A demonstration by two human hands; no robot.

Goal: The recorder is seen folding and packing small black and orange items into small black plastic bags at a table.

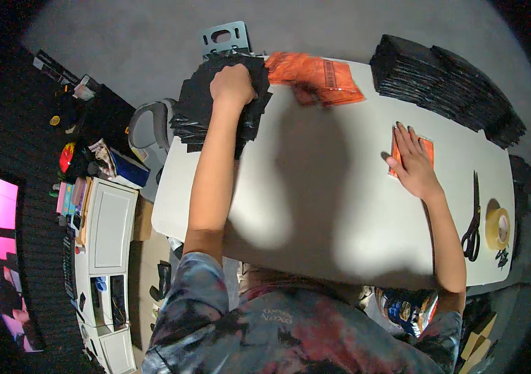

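At the table's far left, my left hand rests on a stack of flat black pieces that look like fabric or plastic. Its fingers are curled closed, and what they hold, if anything, is hidden. My right hand lies palm down on a small orange packet, thumb out and fingers stretched. Right of the black stack, orange plastic bags with dark print lie at the far edge, with a dark blurred patch over their near part.
Long stacks of black pieces line the white table's far right edge. Black scissors and a roll of tape lie at the right. Beyond the left edge stand a grey chair and a white cabinet.
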